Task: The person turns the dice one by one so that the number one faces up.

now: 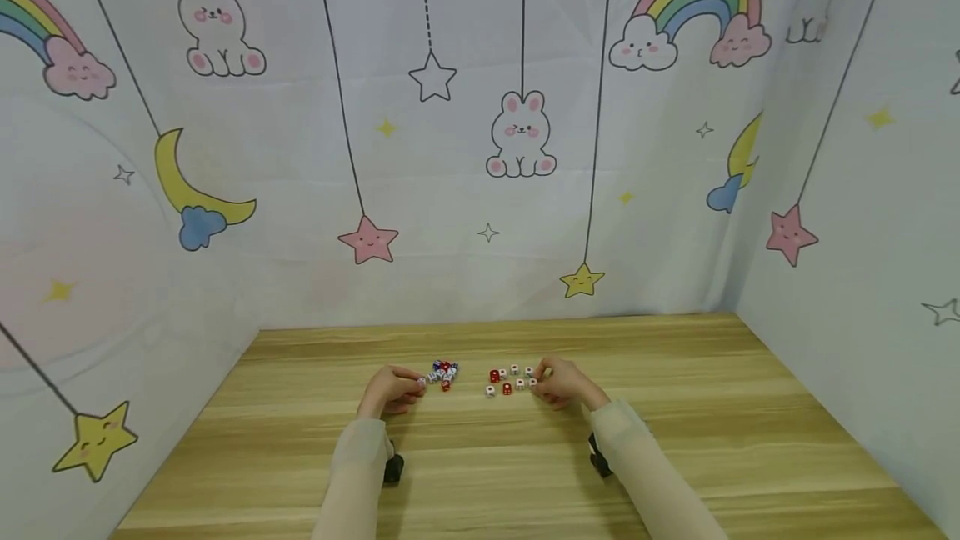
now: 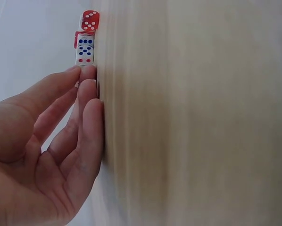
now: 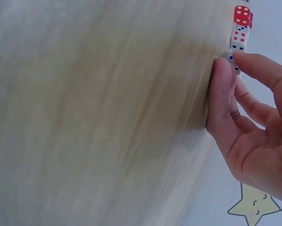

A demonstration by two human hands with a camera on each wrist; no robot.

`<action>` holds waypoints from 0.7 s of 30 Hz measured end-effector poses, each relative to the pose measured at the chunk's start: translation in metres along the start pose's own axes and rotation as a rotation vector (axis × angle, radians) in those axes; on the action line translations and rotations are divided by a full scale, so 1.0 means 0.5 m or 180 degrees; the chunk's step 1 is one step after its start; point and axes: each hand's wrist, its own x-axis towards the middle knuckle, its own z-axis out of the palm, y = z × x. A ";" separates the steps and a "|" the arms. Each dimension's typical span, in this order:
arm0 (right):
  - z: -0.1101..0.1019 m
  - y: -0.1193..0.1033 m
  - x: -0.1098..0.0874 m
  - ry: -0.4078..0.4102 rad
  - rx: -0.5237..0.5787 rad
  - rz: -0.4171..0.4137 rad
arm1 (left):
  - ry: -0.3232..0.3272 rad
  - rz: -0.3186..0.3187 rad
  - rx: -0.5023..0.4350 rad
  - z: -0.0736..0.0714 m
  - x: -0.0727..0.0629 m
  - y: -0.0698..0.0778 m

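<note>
My left hand (image 1: 393,391) pinches a white die (image 1: 422,382) between thumb and fingertips, at the left edge of a tight pile of dice (image 1: 442,372) in white, red and blue. In the left wrist view, the fingers of that hand (image 2: 61,136) hide most of the held die; a red die (image 2: 90,20) shows beyond. On the other side, my right hand (image 1: 561,382) pinches a white die (image 1: 533,383) at the right end of a looser group. In the right wrist view, blue dots show on this die (image 3: 230,57) by the thumb of the hand (image 3: 254,127).
The looser group has several white dice (image 1: 491,392) and red dice (image 1: 507,388), spread in two rough rows. Everything lies on a wood-grain table (image 1: 480,465). A printed cloth backdrop (image 1: 450,290) rises behind the table and along both sides.
</note>
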 end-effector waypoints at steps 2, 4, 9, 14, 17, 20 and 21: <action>0.000 0.001 -0.001 0.0008 0.0013 -0.0021 | 0.0005 0.0004 0.0023 0.000 -0.001 0.001; 0.000 0.001 -0.001 0.0000 0.0051 -0.0030 | -0.0003 0.0007 0.0067 0.001 -0.001 0.003; 0.001 0.007 -0.003 -0.0002 0.0087 -0.0100 | -0.0025 0.0036 0.0195 0.005 -0.006 0.009; 0.004 0.015 -0.001 0.0067 0.0076 -0.0188 | 0.0069 0.0182 0.0255 0.006 -0.010 0.016; 0.004 0.016 -0.001 0.0099 0.0102 -0.0224 | 0.0109 0.0279 0.0275 0.003 -0.003 0.017; 0.005 0.017 -0.001 0.0116 0.0141 -0.0245 | 0.0084 0.0345 0.0362 0.002 0.005 0.019; 0.006 0.018 -0.002 0.0117 0.0155 -0.0256 | 0.0079 0.0350 0.0406 0.002 0.006 0.020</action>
